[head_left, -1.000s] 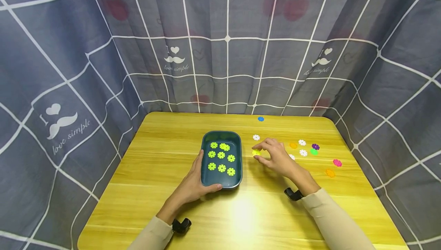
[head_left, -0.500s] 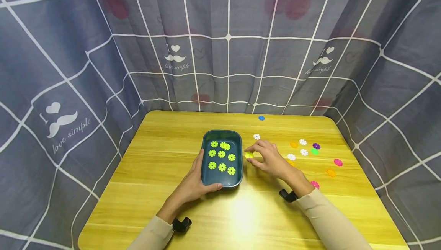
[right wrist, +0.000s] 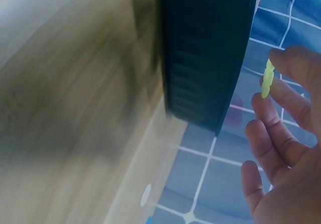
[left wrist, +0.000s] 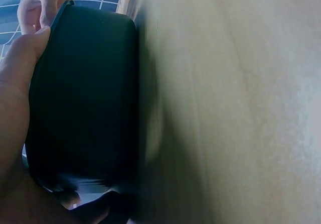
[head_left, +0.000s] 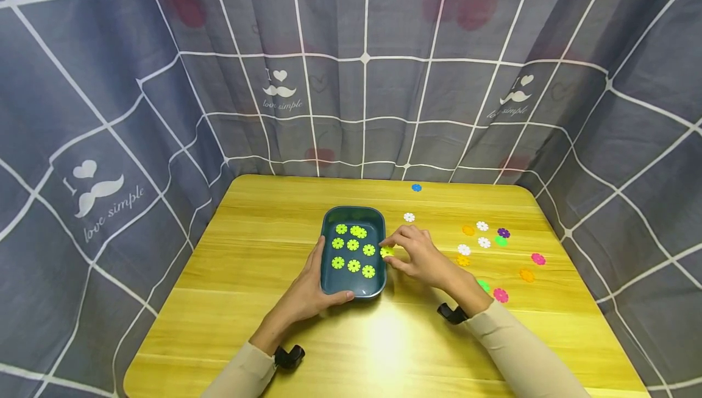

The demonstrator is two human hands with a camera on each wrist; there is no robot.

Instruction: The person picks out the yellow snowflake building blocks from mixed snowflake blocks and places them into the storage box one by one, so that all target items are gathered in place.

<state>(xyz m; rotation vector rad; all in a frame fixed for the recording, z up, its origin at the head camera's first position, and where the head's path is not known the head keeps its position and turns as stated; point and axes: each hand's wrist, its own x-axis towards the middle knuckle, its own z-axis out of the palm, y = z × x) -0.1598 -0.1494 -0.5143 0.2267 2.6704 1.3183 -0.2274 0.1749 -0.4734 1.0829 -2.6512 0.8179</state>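
A dark green rectangular tray (head_left: 342, 285) sits on the wooden table with several yellow-green flower-shaped discs (head_left: 353, 244) lying flat inside, two of them overlapping. My left hand (head_left: 307, 291) grips the tray at its near-left corner, thumb along the near rim and fingers down the left side. Between thumb and fingertips my right hand (head_left: 419, 258) pinches another yellow flower-shaped disc (right wrist: 268, 78), just at the tray's right rim. The right wrist view shows that disc edge-on, with the other fingers loosely bent below it.
Right of the tray lie loose flower-shaped discs: a blue one (head_left: 417, 188) far back, several white ones (head_left: 482, 226), plus orange (head_left: 527, 275), purple (head_left: 503, 233), pink (head_left: 501, 295) and green (head_left: 483, 286) ones. A grey checked curtain (head_left: 340, 93) surrounds the table.
My right hand has carried the yellow disc leftward from the table to the tray's right rim. Pink, orange and green discs under that arm have come into view. The left hand stays put.
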